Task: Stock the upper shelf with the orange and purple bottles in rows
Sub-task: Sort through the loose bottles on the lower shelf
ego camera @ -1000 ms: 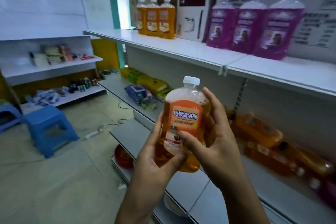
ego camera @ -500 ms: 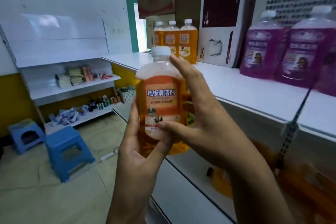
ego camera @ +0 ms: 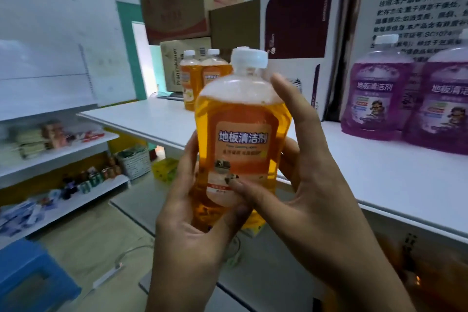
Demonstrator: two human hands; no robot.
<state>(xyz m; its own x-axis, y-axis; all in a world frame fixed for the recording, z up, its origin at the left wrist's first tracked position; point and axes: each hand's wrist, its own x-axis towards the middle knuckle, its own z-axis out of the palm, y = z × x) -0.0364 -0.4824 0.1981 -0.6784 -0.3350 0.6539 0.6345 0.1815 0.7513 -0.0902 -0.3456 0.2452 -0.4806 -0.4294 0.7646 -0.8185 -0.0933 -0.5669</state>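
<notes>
Both hands hold one orange bottle (ego camera: 240, 139) up in front of the top shelf (ego camera: 379, 175), and the left hand (ego camera: 187, 230) cups its bottom so the weight sits safe. The right hand (ego camera: 311, 185) wraps its side with the thumb on the label, so each grip is closed on it. It stays upright, cap up, likely to join the orange bottles (ego camera: 200, 83) at the back, apart from the purple bottles (ego camera: 405, 101).

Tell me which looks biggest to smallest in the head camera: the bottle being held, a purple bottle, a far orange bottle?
1. Held orange bottle, though nearness exaggerates it.
2. Purple bottle.
3. Far orange bottle, farthest away.
</notes>
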